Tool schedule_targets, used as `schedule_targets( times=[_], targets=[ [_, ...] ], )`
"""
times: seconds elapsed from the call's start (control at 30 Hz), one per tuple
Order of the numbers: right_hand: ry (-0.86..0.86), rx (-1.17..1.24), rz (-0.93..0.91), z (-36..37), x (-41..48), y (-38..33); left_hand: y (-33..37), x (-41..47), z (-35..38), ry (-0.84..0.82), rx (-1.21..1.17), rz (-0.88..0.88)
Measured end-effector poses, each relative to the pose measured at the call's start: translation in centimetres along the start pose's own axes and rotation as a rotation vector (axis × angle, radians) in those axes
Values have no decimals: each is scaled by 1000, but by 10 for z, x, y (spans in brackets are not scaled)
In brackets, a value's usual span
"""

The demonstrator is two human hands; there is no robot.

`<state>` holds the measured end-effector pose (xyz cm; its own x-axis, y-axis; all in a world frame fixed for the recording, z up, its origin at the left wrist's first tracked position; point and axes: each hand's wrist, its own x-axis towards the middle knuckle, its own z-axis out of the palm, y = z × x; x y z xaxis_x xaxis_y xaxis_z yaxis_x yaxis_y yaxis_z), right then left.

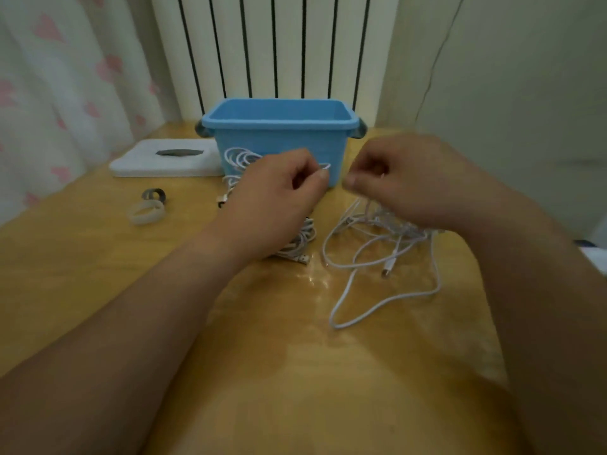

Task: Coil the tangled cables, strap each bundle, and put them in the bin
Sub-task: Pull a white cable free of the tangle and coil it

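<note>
Early days, I judge: my left hand (pixel 279 195) and right hand (pixel 407 182) both pinch tangled cables (pixel 387 234); straps (pixel 147 208) lie unused at nine o'clock, bin (pixel 279 139) at twelve.

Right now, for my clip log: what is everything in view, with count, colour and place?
bin: one, blue, back centre of table
cables: count unclear, white, tangled under the hands
straps: two, grey and white, table's left
flat box: one, white, left of bin
table: one, wooden
radiator: one, white, behind bin
curtain: one, white with pink hearts, far left
left hand: pinches a cable loop before the bin
right hand: grips cable above the tangle
</note>
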<state>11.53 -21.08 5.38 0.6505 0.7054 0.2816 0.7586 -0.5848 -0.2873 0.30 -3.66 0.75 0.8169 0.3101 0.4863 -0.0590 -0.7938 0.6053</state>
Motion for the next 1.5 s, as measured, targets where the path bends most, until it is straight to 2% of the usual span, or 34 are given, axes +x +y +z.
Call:
schedule_targets(
  times=[0.03,0.1,0.17,0.23,0.3,0.4,0.43,0.5,0.57,0.63,0.67,0.7,0.77,0.83,0.9,0.97,1.07,1.17,1.23,1.27,1.37,1.43,1.47,1.5],
  targets=[
    [-103,-141,4,3,0,0,0,0,0,-10,-2,-6],
    [-242,-265,12,4,1,1,1,0,0,-21,-12,-11],
    [-250,-263,11,3,0,4,4,-2,2,-45,-23,2],
    [-137,-201,6,3,1,8,10,-7,5,-110,-49,34],
    [62,-119,34,4,5,14,17,-14,12,-242,-61,55],
    [387,-31,139,-2,11,29,22,-23,28,-461,120,131],
    [414,-33,205,-6,13,38,24,-25,33,-506,159,162],
    [261,-67,394,-10,14,58,24,-26,37,-542,177,183],
    [-34,33,527,-4,11,70,23,-25,40,-538,172,152],
    [-260,153,517,6,8,75,24,-24,45,-512,150,102],
    [-298,187,481,10,9,78,26,-23,48,-483,110,66],
    [-276,219,446,14,10,80,28,-22,51,-442,49,20],
    [-98,381,393,13,14,81,32,-20,54,-369,-82,-88],
    [127,711,339,4,16,80,35,-18,55,-357,-125,-160],
    [337,955,253,-11,16,79,35,-19,57,-383,-48,-148],
    [486,1081,179,-24,14,78,35,-19,59,-424,39,-77],
    [588,1160,114,-33,11,77,38,-18,58,-385,-106,-49],
    [612,1046,174,-29,14,80,39,-16,50,-199,-417,-118],
    [555,925,243,-22,18,85,39,-14,45,-122,-513,-120],
    [507,799,293,-18,20,89,38,-13,44,-105,-549,-134],
    [386,219,426,-6,20,93,38,-10,40,-77,-731,-196],
    [447,120,315,-8,15,79,36,-7,38,-60,-825,-213],
    [454,184,207,-14,10,70,35,-6,37,-48,-845,-213],
    [375,298,115,-21,6,63,35,-6,36,-35,-855,-212]
  ],
)
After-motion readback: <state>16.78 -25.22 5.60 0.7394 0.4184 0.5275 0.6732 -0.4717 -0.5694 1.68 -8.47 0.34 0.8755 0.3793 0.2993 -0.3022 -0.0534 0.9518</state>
